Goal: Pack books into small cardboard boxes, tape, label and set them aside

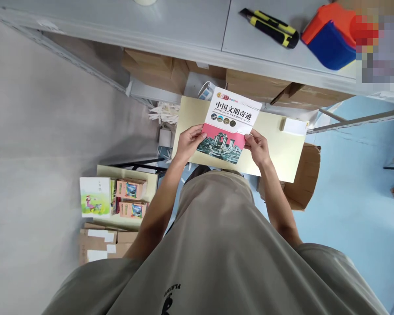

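Observation:
A book (228,127) with a white and pink cover, Chinese lettering and a picture of stone ruins is held in front of me, slightly tilted. My left hand (189,142) grips its left edge, thumb on the cover. On the opposite edge, my right hand (258,146) is closed in the same way, with its fingers mostly behind the book. Beneath the book is a pale yellow tabletop (275,153). A small white box (294,126) lies at that table's right end, to the right of my right hand.
Above, a grey shelf (183,26) carries a yellow-black utility knife (270,28) and an orange-blue object (331,41). Cardboard boxes (256,85) fill the level below. Lower left are stacked books (131,189) and a carton (100,243). An open carton (303,179) stands right of the table.

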`<action>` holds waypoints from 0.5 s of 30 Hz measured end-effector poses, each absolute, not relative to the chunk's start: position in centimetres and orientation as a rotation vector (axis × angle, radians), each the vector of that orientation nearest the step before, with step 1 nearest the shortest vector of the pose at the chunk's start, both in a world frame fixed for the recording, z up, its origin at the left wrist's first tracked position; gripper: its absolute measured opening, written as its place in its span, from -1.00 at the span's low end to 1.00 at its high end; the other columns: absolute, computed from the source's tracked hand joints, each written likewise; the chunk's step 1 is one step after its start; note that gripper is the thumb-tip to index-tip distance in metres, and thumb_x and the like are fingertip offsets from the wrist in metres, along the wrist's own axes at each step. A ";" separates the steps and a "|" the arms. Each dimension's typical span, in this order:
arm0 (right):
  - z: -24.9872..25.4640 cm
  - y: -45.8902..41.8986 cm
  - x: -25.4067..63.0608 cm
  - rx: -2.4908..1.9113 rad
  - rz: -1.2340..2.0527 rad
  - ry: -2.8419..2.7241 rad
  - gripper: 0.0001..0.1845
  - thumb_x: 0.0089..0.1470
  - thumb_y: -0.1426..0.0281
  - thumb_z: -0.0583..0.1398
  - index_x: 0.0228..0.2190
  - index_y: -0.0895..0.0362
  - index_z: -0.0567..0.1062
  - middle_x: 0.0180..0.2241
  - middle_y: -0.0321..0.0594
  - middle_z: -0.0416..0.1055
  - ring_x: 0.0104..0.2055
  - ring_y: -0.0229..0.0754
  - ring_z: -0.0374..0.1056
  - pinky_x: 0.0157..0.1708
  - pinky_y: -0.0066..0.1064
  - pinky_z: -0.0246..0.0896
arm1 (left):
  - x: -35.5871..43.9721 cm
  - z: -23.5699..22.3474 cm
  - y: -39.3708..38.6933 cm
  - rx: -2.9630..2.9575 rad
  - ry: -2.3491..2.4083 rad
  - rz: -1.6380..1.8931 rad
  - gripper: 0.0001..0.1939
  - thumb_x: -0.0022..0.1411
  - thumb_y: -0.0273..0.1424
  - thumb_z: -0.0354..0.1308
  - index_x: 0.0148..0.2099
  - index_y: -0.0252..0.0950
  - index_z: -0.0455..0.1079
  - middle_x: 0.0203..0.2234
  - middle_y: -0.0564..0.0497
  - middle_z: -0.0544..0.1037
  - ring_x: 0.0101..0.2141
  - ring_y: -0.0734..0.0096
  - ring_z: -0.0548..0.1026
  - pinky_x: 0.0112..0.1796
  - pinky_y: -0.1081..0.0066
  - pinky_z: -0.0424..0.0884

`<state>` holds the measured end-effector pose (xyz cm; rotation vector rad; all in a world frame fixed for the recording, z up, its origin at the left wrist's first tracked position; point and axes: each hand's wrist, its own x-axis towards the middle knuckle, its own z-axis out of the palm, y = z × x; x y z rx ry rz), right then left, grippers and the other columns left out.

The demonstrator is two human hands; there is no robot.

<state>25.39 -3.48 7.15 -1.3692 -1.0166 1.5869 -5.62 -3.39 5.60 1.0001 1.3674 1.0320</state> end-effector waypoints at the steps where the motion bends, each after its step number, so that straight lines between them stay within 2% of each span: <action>1: 6.5 -3.1 25.4 -1.387 1.596 -1.034 -0.17 0.14 -0.38 0.46 0.15 -0.06 0.75 -0.09 -0.16 0.77 0.01 0.06 0.71 0.09 0.05 0.78 | -5.5 5.1 -3.7 0.987 1.398 1.027 -0.32 0.24 0.06 0.64 0.23 -0.24 0.71 0.03 -0.22 0.84 0.10 -0.05 0.80 0.15 0.13 0.71; 5: 2.7 -1.8 23.5 -1.452 1.623 -1.054 -0.08 -0.01 -0.45 0.50 0.07 -0.02 0.77 -0.06 -0.16 0.74 0.00 0.03 0.66 0.10 0.08 0.80 | -6.4 1.5 -5.3 0.921 1.548 1.023 -0.52 0.29 -0.18 0.56 0.18 -0.27 0.71 -0.02 -0.21 0.84 0.02 0.00 0.81 0.12 0.15 0.70; 8: -0.6 -0.8 20.5 -1.505 1.645 -1.080 -0.11 0.01 -0.41 0.48 0.06 0.00 0.79 -0.12 -0.17 0.71 -0.01 0.02 0.63 0.08 0.05 0.78 | -8.2 -1.8 -6.0 0.881 1.698 0.985 -0.60 0.28 -0.33 0.45 0.15 -0.28 0.73 0.02 -0.21 0.83 -0.03 0.04 0.79 0.10 0.15 0.71; 15: -7.4 4.4 13.0 -1.794 1.403 -1.196 -0.50 0.21 0.01 0.38 -0.04 0.11 0.82 -0.19 -0.18 0.72 -0.07 -0.03 0.59 0.07 -0.15 0.64 | -13.4 -8.4 -1.8 0.968 1.854 0.877 -0.60 0.26 -0.50 0.35 0.12 -0.24 0.77 0.01 -0.19 0.79 -0.06 0.09 0.75 0.07 0.20 0.70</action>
